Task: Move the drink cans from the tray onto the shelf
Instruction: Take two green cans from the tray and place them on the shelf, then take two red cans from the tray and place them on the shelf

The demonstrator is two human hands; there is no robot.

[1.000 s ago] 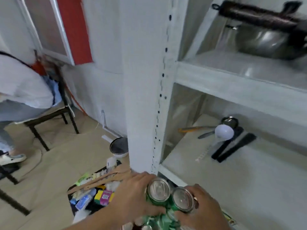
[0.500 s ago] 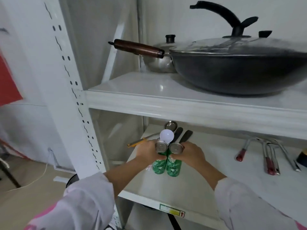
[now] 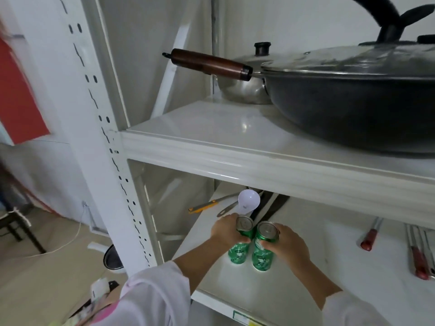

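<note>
Two green drink cans stand upright side by side on the lower white shelf (image 3: pixel 294 285). My left hand (image 3: pixel 227 230) is wrapped around the left green can (image 3: pixel 239 251). My right hand (image 3: pixel 288 243) grips the right green can (image 3: pixel 261 257). Both cans' silver tops face up and their bases appear to rest on the shelf board. The tray is out of view, below the frame's lower left.
A white ladle (image 3: pixel 248 201), a yellow-handled tool (image 3: pixel 204 205) and black utensils (image 3: pixel 270 207) lie just behind the cans. Red-handled tools (image 3: pixel 369 238) lie to the right. The upper shelf (image 3: pixel 235 151) holds a large black wok (image 3: pixel 353 95) and a steel pot (image 3: pixel 244 88).
My hands carried the two cans up from near the floor and onto the lower shelf. Since half a second ago they have stayed in place there, still gripped.
</note>
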